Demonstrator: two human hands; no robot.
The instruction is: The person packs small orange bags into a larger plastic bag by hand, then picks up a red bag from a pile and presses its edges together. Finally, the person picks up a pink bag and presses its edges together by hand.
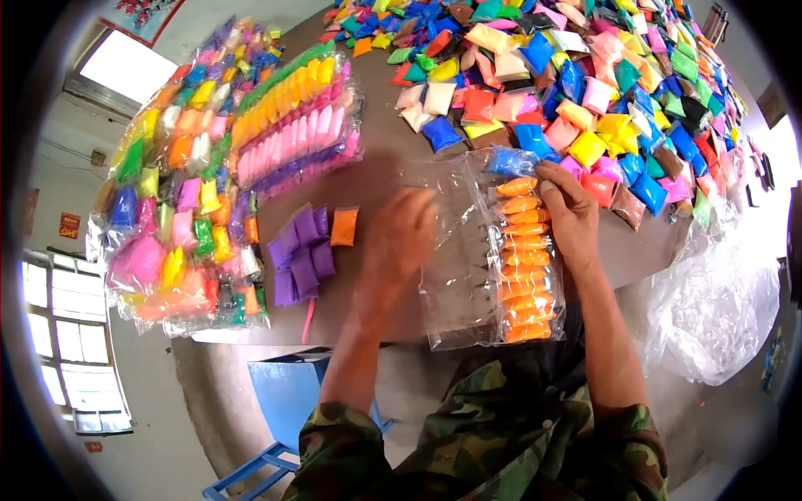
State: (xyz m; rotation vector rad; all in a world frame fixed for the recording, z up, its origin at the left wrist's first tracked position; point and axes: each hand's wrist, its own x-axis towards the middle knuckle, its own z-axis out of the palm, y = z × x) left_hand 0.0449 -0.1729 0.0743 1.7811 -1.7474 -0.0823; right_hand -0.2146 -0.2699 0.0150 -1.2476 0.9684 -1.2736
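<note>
A clear plastic bag (455, 284) lies before me at the table's front edge. Its right part holds a column of orange packets (526, 274), with a blue packet (511, 161) at the top. My right hand (573, 213) pinches the bag's upper right edge beside the blue packet, thumb and fingers closed. Smeared by motion, my left hand (401, 230) is over the table just left of the bag; its fingers are too blurred to read. Nearest to it on the left are a single orange packet (343, 226) and a small heap of purple packets (302, 255).
Filled bags of coloured packets (292, 125) are stacked at the left. A big loose pile of coloured packets (585, 100) covers the back and right of the brown table (376, 301). Crumpled clear plastic (714, 301) hangs at the right edge. A blue stool (288, 392) stands below.
</note>
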